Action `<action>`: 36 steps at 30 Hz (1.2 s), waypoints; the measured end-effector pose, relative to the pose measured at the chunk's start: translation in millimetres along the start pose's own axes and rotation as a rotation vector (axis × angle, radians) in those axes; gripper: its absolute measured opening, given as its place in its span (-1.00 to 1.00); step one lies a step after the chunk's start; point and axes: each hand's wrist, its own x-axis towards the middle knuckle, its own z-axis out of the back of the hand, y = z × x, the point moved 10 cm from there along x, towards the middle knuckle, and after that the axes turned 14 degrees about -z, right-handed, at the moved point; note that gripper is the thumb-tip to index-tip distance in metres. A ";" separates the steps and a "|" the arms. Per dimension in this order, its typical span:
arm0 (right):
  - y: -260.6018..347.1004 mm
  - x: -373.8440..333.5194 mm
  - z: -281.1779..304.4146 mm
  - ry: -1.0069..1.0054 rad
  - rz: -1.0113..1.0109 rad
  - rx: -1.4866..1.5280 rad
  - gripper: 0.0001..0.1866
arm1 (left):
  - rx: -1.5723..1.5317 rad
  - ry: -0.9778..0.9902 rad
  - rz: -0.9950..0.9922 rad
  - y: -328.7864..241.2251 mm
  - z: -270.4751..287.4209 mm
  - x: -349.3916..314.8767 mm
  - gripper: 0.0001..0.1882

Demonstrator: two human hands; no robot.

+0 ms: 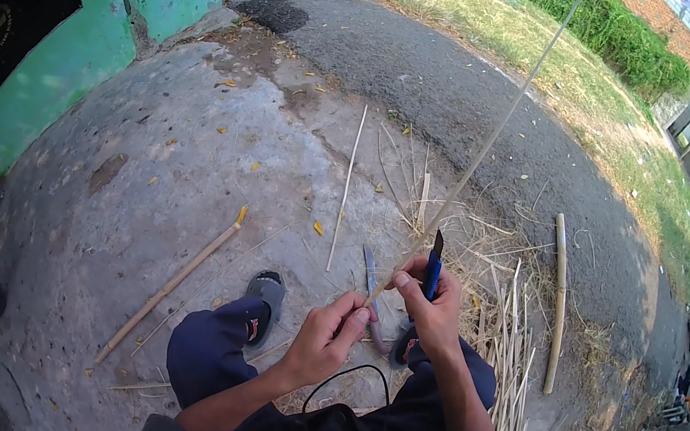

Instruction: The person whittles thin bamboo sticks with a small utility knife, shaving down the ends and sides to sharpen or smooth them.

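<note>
Head view shows a knife (370,268) on the pavement (194,148) below the hands, partly hidden by them. A heap of pale strips (513,374) spreads beside the right leg, with a thick pole (557,305) beyond it. Another pole (168,292) lies slanting to the left, and a thin stick (347,189) lies ahead. The long strip (453,198) is in both hands above the ground, its long axis running forward and to the right, its far end reaching over the grass. The left hand (324,342) pinches its near end between thumb and fingers; the right hand (435,309) grips it just ahead, also holding a blue cutter (433,273), blade pointing forward. Both forearms angle inward.
</note>
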 end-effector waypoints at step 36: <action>21.4 -30.3 -41.0 -0.063 0.514 -0.856 -0.71 | 0.216 -0.165 -0.132 -28.9 24.3 -0.5 -0.73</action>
